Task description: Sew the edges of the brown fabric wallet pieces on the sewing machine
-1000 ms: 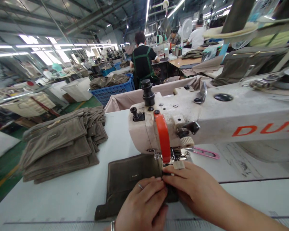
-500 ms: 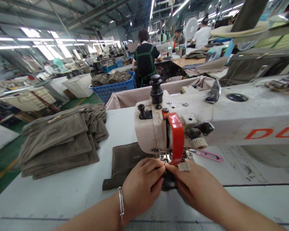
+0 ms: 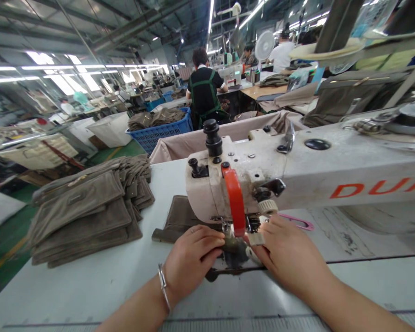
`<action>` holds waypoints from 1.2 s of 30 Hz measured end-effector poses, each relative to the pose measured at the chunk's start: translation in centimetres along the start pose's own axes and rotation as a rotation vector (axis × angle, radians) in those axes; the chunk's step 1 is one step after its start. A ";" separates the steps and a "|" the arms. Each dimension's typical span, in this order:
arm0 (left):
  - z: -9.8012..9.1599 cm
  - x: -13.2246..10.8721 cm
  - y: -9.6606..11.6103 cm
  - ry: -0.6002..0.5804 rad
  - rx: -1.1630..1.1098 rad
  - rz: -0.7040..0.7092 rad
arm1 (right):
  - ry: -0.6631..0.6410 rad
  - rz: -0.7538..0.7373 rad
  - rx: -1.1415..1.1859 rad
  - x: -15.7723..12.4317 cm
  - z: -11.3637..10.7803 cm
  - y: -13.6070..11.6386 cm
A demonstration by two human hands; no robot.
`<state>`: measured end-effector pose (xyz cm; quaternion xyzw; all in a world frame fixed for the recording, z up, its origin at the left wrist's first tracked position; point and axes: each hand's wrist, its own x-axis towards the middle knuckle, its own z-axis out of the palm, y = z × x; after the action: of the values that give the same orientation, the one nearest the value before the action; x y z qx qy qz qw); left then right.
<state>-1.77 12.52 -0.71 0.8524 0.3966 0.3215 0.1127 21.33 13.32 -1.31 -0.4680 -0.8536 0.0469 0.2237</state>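
Observation:
A white sewing machine [image 3: 297,175] with an orange guard [image 3: 235,200] stands on the table. A brown fabric piece [image 3: 180,216] lies under its presser foot and reaches out behind it to the left. My left hand [image 3: 190,260] presses on the near part of the fabric, fingers curled close to the needle. Just right of the needle, my right hand [image 3: 290,256] pinches the fabric's edge. The fabric between my fingers is mostly hidden.
A stack of brown fabric pieces [image 3: 86,210] lies at the table's left. Pink thread snips [image 3: 297,222] rest behind my right hand. A blue crate [image 3: 162,129] of fabric and a person in black [image 3: 205,92] are beyond the table.
The brown fabric has travelled away from me under the presser foot, more of it now behind the machine. Both hands followed it forward to the needle.

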 end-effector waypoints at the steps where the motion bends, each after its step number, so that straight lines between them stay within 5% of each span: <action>1: 0.1 0.0 0.2 0.000 0.004 0.002 | 0.023 -0.013 0.009 -0.1 0.0 -0.1; 7: 1.2 0.0 1.4 -0.023 0.071 0.001 | 0.043 -0.205 0.279 -0.5 0.8 -0.8; 15: 1.4 0.6 0.9 -0.015 0.106 0.046 | 0.010 -0.112 0.301 -0.5 1.4 -1.0; 36: 2.2 2.0 -1.2 0.038 0.101 -0.004 | 0.173 -0.142 0.145 0.7 1.9 -0.6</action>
<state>-0.17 14.97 -2.02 0.8499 0.4162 0.3169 0.0628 19.68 13.80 -2.58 -0.3915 -0.8565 0.0519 0.3324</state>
